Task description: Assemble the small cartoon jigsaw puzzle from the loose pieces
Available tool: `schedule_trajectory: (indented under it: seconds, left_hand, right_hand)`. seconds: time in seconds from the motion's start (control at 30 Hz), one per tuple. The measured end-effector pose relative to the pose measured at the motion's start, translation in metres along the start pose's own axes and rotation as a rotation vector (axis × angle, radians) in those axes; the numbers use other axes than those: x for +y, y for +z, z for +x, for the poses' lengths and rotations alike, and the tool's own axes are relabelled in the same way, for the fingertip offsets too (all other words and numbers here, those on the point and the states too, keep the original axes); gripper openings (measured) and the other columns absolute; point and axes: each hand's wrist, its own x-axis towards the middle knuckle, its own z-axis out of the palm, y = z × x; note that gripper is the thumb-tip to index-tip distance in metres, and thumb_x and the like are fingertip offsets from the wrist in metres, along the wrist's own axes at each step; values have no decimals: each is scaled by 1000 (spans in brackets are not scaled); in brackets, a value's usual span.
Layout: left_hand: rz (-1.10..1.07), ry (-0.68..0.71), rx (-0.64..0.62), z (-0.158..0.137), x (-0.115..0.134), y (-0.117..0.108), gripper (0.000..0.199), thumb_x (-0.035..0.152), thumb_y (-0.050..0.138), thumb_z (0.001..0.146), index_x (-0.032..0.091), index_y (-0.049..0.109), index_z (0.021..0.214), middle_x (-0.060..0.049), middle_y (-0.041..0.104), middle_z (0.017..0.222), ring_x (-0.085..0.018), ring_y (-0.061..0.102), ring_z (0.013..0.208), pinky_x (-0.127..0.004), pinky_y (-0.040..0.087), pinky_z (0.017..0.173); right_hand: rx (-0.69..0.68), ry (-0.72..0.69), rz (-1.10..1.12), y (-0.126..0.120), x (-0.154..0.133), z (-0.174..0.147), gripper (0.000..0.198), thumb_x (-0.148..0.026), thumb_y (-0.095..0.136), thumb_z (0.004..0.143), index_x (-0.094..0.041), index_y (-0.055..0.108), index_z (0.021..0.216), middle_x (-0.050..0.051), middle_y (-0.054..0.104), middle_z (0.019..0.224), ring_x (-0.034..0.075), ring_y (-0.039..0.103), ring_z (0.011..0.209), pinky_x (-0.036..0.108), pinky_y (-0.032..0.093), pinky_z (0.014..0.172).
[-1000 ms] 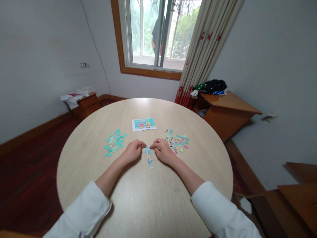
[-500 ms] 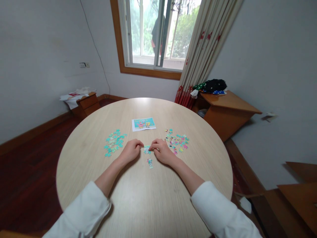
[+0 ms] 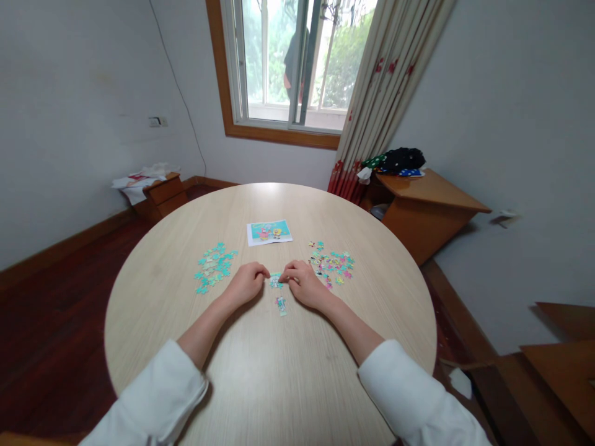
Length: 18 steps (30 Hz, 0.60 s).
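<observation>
Between my hands lies a small joined group of teal and white jigsaw pieces, flat on the round table. My left hand is curled closed, its fingertips at the left edge of the group; whatever they pinch is too small to make out. My right hand has its fingertips bent down onto the group's right side, gripping a jigsaw piece there that the fingers mostly cover. Just nearer to me is a second, narrow joined strip of pieces, coloured pink, teal and pale green. Neither hand touches this strip.
Loose teal pieces are spread left of my left hand. A mixed pile of pink, yellow and teal pieces sits beyond my right hand. A printed cartoon picture lies farther back. Behind the window a person stands outside.
Both hands stay nearly in place at the joined pieces, with only a very slight shift of the view. The piles and the picture have not moved.
</observation>
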Motion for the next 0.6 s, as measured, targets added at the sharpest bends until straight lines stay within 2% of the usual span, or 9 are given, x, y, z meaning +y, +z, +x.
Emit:
schedule_trajectory:
  seconds: [0.6]
  left_hand:
    - [7, 0, -38, 0, 2, -1, 32, 7, 41, 71, 17, 71, 75, -5, 71, 80, -18, 64, 78, -29, 48, 78]
  right_hand:
    - [-6, 3, 8, 0, 0, 0, 32, 1, 46, 76, -20, 70, 78, 4, 61, 89, 17, 54, 90, 36, 36, 86]
